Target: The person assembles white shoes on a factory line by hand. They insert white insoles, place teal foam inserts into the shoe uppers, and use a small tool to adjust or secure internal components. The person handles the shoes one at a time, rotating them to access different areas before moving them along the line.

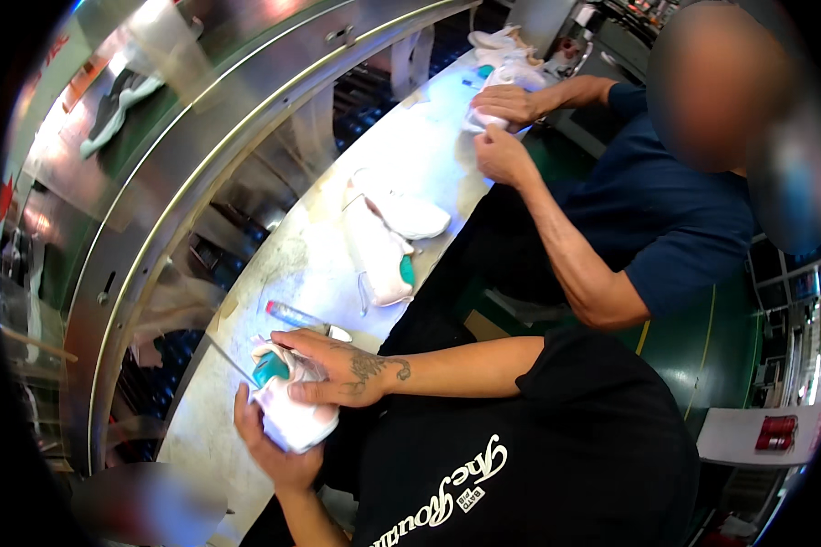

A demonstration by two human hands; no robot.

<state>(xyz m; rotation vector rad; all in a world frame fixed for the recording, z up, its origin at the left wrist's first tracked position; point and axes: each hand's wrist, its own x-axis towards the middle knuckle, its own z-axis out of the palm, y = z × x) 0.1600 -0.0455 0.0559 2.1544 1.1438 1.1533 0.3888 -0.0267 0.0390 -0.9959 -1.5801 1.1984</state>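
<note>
A white shoe (296, 415) with a teal lining is held between my two hands at the near end of the bench. My left hand (278, 456) cups it from below and the left side, fingers curled against it. Across its top and right side lies my right hand (333, 366), with the thumb pressed on the upper. A thin metal strip (232, 359) lies by the shoe's opening on the left. Just beyond my right hand rests a slim tool (292, 314) with a red end and a bluish body.
Two more white shoes (380, 251) lie mid-bench, one showing teal. Further along, a co-worker's hands (506, 109) grip another white shoe beside a pile of shoes. A metal-framed machine (160, 196) runs along the bench's left side; the pale bench top (287, 251) curves between.
</note>
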